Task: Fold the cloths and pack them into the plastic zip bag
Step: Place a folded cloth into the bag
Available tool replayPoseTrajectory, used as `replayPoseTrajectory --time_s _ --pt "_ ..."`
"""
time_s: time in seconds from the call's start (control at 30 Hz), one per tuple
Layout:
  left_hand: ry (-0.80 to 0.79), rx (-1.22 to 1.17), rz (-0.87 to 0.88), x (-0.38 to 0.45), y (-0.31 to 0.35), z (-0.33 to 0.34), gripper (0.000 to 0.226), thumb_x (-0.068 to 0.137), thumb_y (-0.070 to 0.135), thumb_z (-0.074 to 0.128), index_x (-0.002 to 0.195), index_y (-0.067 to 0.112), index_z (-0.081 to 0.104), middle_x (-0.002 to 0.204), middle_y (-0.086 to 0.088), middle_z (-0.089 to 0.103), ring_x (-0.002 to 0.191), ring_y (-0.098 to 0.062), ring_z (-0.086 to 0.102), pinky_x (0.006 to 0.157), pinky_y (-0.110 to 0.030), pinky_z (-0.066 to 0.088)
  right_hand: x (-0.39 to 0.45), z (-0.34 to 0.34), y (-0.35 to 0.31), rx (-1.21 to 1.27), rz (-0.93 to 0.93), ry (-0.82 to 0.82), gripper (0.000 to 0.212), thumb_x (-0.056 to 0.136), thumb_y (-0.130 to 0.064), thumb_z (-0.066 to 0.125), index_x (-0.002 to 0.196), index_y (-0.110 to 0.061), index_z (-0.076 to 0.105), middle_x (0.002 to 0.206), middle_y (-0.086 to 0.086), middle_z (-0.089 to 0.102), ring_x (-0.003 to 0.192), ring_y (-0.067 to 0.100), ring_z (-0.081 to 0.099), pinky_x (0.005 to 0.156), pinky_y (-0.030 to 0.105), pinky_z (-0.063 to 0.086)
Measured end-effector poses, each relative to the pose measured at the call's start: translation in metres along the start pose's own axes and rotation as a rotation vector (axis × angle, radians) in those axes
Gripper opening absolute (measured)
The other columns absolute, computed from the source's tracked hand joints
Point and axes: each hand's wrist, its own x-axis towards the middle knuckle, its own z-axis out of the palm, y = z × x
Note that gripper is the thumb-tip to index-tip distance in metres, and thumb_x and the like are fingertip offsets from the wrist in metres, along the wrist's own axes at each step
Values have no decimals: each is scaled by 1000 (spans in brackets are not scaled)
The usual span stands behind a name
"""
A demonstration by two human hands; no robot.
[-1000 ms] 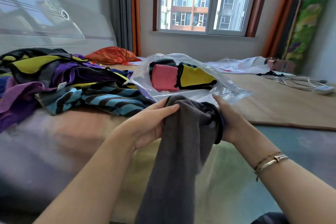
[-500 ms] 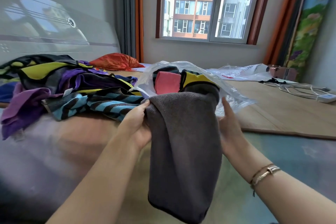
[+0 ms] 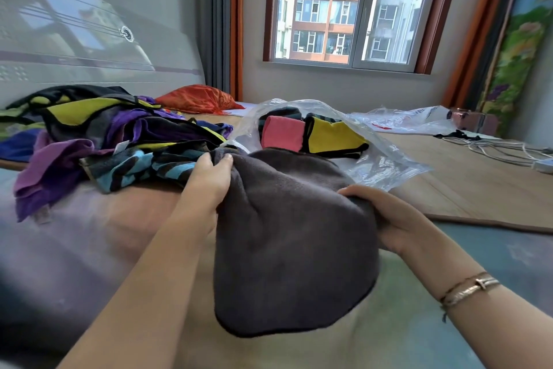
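Note:
I hold a dark grey cloth (image 3: 287,243) spread in front of me above the bed. My left hand (image 3: 209,180) pinches its upper left corner. My right hand (image 3: 386,213) grips its right edge. The cloth's lower part hangs down in a rounded fold. Behind it lies the clear plastic zip bag (image 3: 383,156), holding a folded pink cloth (image 3: 282,136) and a yellow cloth with black trim (image 3: 332,136). A heap of unfolded cloths (image 3: 113,141), purple, yellow, black and blue-striped, lies to the left.
An orange bundle (image 3: 197,99) sits near the headboard. Another clear plastic bag (image 3: 401,121) lies at the back right of the wooden mat (image 3: 466,183). White cables with a plug (image 3: 508,153) lie at the far right. A small pink box (image 3: 469,120) stands by the wall.
The grey cloth went from bunched and hanging long to spread wide between my hands. My hands moved apart, and the right hand now grips the cloth's edge.

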Motion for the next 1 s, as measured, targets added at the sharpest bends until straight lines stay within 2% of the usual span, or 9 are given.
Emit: replayPoseTrajectory --time_s 0.13,0.3,0.4,0.53,0.7,0.8,0.9,0.97,1.0 --pt "-23 384 212 -8 -1 -10 19 90 29 64 97 13 70 96 -10 71 95 -28 65 91 -44 52 3 -15 -4 46 -74 112 38 90 -24 60 122 -3 64 105 11 69 85 18 66 68 27 57" --pt "-58 27 31 -8 -1 -21 16 87 24 70 88 9 70 88 -14 70 83 -28 66 85 -40 55 -16 -17 -8 -263 63 -44 40 86 -45 59 104 -11 67 85 13 66 65 21 63 58 30 54" --pt "-44 -141 -40 -5 0 -26 11 87 17 69 82 8 67 81 -11 68 73 -23 63 76 -32 52 -20 -16 -6 -361 72 -59 35 85 -31 65 115 -14 59 85 10 67 66 18 63 58 31 55" --pt "-59 -236 -118 -4 1 -35 9 84 12 71 82 5 66 82 -10 66 68 -19 62 66 -29 52 -20 -23 -11 -53 -77 -10 57 76 -6 65 127 -20 43 81 10 60 68 18 58 57 33 55" --pt "18 -292 -51 -3 5 -44 31 88 3 65 115 11 51 99 -11 64 76 -16 62 65 -31 50 -23 -24 -23 173 -292 43 39 74 9 54 105 -14 63 82 14 62 67 22 61 62 32 58" --pt "-78 -235 18 -9 11 -47 18 97 0 49 102 14 60 84 -5 68 62 -9 64 53 -22 53 -25 -20 -19 -42 -369 96 27 86 12 46 89 -7 66 80 14 62 62 20 60 58 28 56" --pt "-239 -138 32 -19 15 -51 32 98 -4 41 93 10 68 83 -7 70 67 -10 64 55 -16 54 -22 -17 -11 -505 -448 344 34 97 3 44 82 -10 72 78 10 63 62 16 51 59 27 46" --pt "-359 -44 22 -23 14 -54 19 92 0 55 101 10 68 97 -12 71 78 -13 67 66 -18 56 -20 -16 -7 -720 -471 452 37 98 -4 43 81 -15 74 77 4 67 66 15 51 62 28 40" --pt "-433 22 21 -25 13 -56 26 82 6 70 107 11 67 104 -12 71 85 -15 69 73 -21 57 -20 -16 -5 -763 -468 471 37 99 -6 43 81 -17 74 80 3 68 69 15 53 63 28 39"
